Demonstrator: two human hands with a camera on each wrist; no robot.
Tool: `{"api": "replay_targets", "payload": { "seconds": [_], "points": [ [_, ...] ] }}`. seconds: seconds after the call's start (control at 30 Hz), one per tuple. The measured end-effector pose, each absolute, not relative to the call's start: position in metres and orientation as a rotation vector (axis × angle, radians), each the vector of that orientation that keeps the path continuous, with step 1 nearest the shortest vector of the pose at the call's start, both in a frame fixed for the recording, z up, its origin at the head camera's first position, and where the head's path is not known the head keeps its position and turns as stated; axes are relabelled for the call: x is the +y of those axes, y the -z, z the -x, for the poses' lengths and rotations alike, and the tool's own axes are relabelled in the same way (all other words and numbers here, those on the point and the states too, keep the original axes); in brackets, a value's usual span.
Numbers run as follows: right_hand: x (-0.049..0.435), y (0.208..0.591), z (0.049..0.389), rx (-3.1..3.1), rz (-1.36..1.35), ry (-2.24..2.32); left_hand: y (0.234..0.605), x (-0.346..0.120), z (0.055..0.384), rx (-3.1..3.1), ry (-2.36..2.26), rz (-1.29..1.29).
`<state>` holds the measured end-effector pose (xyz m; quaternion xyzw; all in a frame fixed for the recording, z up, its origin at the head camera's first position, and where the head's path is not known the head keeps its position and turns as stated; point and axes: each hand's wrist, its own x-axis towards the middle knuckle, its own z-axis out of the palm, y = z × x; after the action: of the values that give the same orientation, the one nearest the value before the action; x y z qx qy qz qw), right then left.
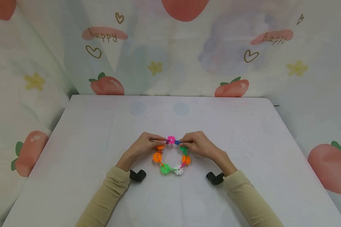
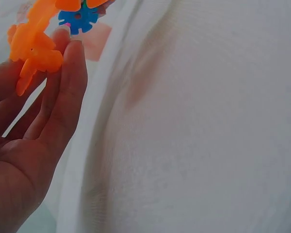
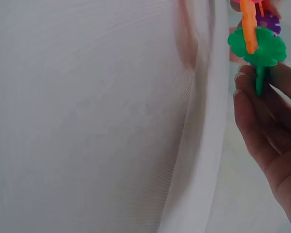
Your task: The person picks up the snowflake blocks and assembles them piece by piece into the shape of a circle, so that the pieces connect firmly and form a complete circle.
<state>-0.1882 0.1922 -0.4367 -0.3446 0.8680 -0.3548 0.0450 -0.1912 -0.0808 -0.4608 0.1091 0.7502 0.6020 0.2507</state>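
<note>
A ring of linked plastic snowflake discs [image 1: 165,168] is held up over the table by both hands. Its discs are orange, light green, white, dark green, blue, pink and purple. At the ring's upper left, my left hand [image 1: 147,144] pinches it beside the pink disc [image 1: 171,140]; in the left wrist view, orange discs [image 2: 36,48] sit by the fingertips. My right hand [image 1: 198,144] pinches the upper right part near the blue disc [image 1: 177,142]. The right wrist view has a dark green disc [image 3: 259,46] just above those fingers. The pinched pieces are partly covered by fingers.
A white cloth covers the table [image 1: 170,201]. Black wrist-worn camera mounts [image 1: 137,176] stick out at both cuffs. Printed curtains [image 1: 182,47] hang behind the table and along its sides.
</note>
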Motion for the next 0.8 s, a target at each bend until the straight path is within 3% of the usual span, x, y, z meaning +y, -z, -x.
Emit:
{"api": "replay_targets", "payload": {
  "seconds": [0.8],
  "points": [
    [0.182,0.439,0.200,2.677,1.167,1.047,0.460,-0.074,0.195,2.087,-1.683,-0.182]
  ]
}}
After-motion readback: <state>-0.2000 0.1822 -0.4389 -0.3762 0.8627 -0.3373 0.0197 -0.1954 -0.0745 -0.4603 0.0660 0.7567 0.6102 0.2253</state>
